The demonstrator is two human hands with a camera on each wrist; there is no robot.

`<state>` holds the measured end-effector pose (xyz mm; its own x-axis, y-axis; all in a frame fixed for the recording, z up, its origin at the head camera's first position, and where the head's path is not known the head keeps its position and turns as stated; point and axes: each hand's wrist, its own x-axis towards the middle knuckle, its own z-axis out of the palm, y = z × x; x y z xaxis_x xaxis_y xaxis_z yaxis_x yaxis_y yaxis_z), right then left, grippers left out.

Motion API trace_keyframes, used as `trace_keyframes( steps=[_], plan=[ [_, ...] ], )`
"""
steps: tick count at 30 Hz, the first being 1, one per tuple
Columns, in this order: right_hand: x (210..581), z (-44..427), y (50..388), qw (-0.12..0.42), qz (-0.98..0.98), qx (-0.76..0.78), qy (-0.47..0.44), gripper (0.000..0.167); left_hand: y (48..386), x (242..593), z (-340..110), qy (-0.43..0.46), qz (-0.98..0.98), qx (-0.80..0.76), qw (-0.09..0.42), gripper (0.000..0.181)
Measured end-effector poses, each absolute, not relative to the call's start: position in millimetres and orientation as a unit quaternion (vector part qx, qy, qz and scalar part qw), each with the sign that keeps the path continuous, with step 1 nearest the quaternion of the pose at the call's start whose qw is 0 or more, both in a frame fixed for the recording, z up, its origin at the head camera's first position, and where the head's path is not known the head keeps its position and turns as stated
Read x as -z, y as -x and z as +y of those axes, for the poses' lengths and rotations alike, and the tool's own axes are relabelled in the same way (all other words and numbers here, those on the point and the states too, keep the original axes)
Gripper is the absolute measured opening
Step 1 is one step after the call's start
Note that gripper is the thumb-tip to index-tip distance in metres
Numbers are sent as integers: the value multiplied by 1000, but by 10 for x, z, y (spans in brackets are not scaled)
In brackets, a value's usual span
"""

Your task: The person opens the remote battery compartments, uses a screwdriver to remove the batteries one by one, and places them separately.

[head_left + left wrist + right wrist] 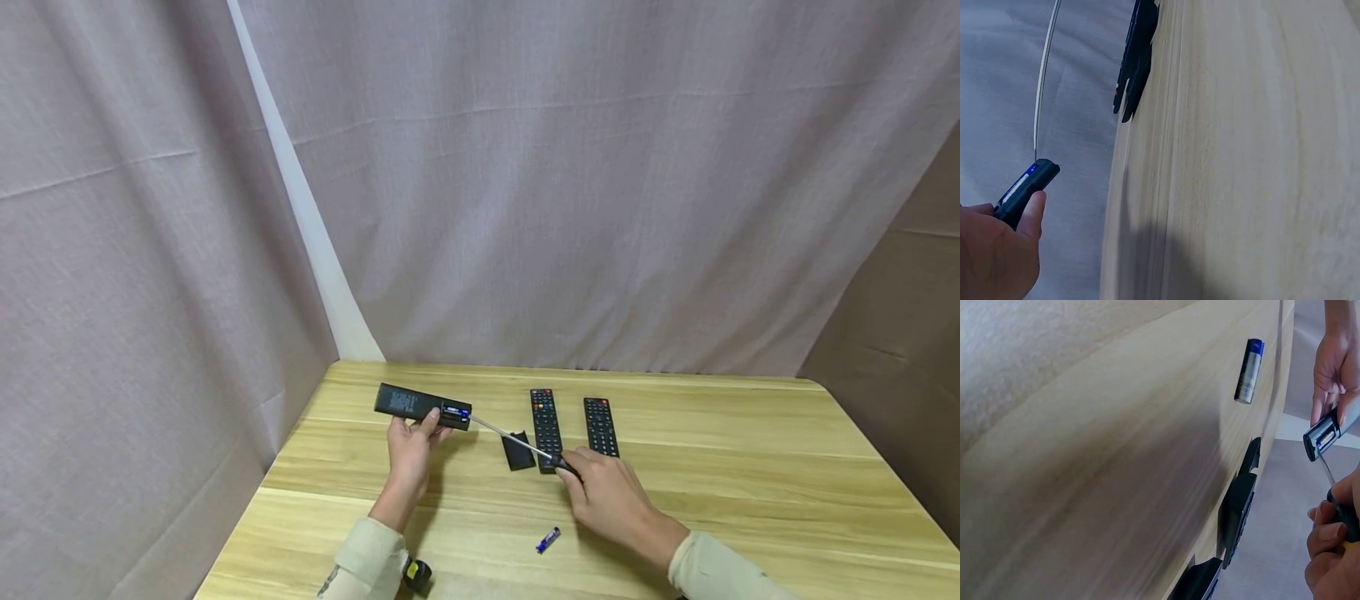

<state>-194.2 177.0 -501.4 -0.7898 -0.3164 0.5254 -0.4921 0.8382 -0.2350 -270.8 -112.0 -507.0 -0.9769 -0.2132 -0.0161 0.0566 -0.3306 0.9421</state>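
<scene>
My left hand (410, 454) grips a black remote control (405, 402) above the table, its back turned up and its battery compartment uncovered. One blue battery (455, 412) sits inside that compartment. My right hand (607, 493) holds a screwdriver (513, 438) by its black handle, with some yellow showing in the right wrist view (1349, 545). The long thin shaft reaches left, its tip at the battery's end of the compartment. A loose blue battery (548, 540) lies on the table between the forearms. Behind the shaft lies a black battery cover (518, 451).
Two more black remotes lie buttons up, one remote (546, 421) beside the cover and another remote (600, 425) farther right, partly behind my right hand. A black and yellow object (417, 575) is by my left sleeve. Grey curtains (570, 208) stand behind the wooden table (750, 467).
</scene>
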Motion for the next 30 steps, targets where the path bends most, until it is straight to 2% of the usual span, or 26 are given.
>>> trace_keyframes(
  steps=[16,30],
  plan=[
    [4990,1774,1958,240,-929,-174,-222,16,2699,5127,-1161,-55,-573,815,69,34],
    [4814,1725,1940,244,-934,-95,-243,16,2681,5090,-1075,-50,-583,806,88,34]
  ],
)
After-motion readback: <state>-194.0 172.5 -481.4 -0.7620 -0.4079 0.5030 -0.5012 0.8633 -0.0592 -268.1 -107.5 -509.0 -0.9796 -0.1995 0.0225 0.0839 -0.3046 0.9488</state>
